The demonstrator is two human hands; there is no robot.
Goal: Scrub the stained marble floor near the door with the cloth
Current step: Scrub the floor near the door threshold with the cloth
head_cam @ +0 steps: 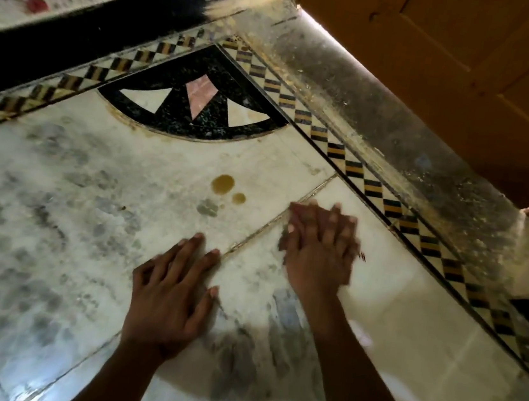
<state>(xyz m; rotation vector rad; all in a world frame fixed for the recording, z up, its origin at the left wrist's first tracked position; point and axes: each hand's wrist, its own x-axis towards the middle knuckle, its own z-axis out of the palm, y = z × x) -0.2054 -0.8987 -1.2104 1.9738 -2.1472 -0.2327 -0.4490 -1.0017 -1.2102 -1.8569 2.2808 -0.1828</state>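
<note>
I see the left hand (169, 292) flat on the marble floor (55, 208), fingers spread, gripping nothing. The right hand (319, 243) is blurred, fingers extended and together; a cloth beneath it I cannot tell. Two brown stains (223, 184) lie just beyond. The door (471, 76) stands far right, open floor left.

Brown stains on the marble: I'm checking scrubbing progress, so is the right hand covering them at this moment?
No, the brown stains lie bare on the marble floor, apart from the blurred right hand beside them.
</note>
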